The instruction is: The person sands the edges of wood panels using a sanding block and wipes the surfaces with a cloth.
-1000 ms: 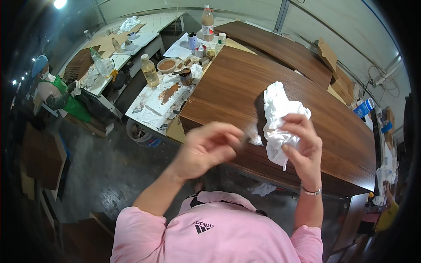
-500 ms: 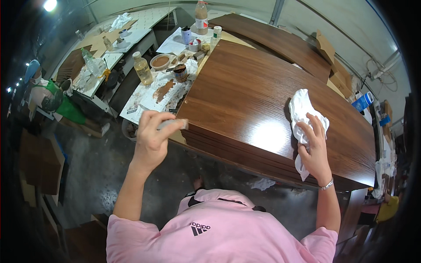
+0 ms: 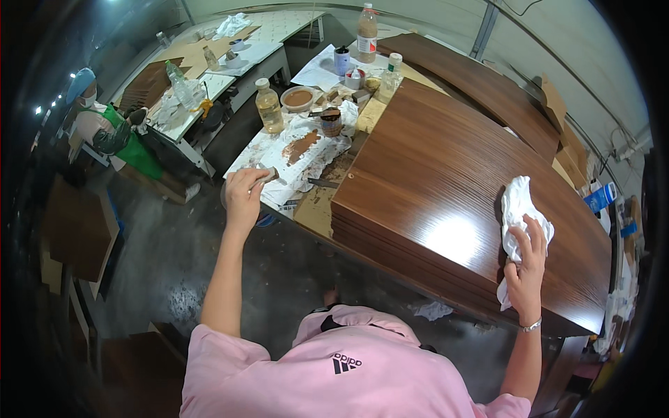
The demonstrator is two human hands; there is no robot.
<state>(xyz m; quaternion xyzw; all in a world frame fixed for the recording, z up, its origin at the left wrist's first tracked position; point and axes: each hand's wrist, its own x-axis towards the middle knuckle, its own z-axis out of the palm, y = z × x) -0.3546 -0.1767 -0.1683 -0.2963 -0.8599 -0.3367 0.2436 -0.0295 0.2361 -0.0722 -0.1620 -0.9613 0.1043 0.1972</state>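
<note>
My left hand is closed on a small greyish block, held over the near edge of the littered worktable; its exact kind I cannot make out. On the right, my right hand grips a crumpled white cloth resting on the top brown wood-grain panel of a stack. Past my left hand lies stained white paper with a brown smear. An open brown-stained can stands on it, a dark flat tool across its top.
Beyond the paper are a bottle of yellowish liquid, a tub of brown paste and a tall bottle. Another panel lies behind the stack. At far left, a person in a green apron stands by another table.
My left hand has moved left with the block, away from the panel's corner to the paper. The right hand stays on the cloth. My view has turned somewhat left.
</note>
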